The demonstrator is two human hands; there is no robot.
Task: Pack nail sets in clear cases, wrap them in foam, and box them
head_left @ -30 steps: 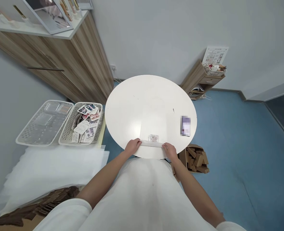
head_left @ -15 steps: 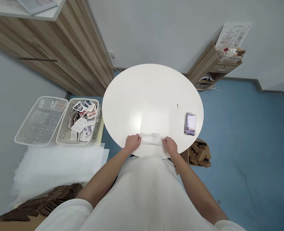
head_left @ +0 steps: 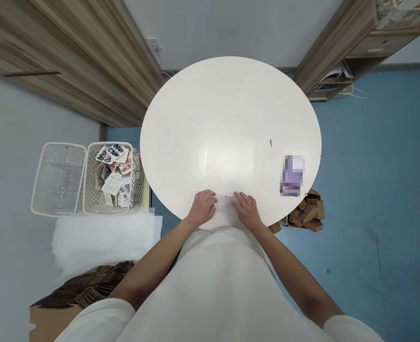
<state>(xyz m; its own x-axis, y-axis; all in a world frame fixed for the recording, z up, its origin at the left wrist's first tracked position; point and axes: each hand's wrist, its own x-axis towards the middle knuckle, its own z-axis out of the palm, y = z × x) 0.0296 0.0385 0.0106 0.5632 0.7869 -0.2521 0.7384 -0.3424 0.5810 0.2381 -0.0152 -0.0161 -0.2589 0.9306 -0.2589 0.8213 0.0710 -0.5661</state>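
Observation:
At the near edge of the white oval table (head_left: 231, 104), a thin whitish translucent sheet (head_left: 220, 183) lies nearly invisible on the tabletop. A small clear plastic case (head_left: 227, 195) glints on or inside its near end; which of the two, I cannot tell. My left hand (head_left: 203, 208) rests at the left end of this bundle, fingers apart and slightly bent. On the opposite end lies my right hand (head_left: 246, 209), its fingers spread and pressing down from above. Both thumbs are partly hidden.
A purple pixelated object (head_left: 292, 175) lies on the table's right side. Left of the table stand a basket of printed cards (head_left: 89, 190) and a basket of clear cases (head_left: 35, 190). White sheets (head_left: 106, 242) and cardboard (head_left: 56, 318) lie nearer; a carton of small boxes (head_left: 308, 211) is at right.
Both hands have gone from pinching the sheet's near end to lying over the bundle with fingers spread, slightly closer together. The clear case shows less. The view has tilted down.

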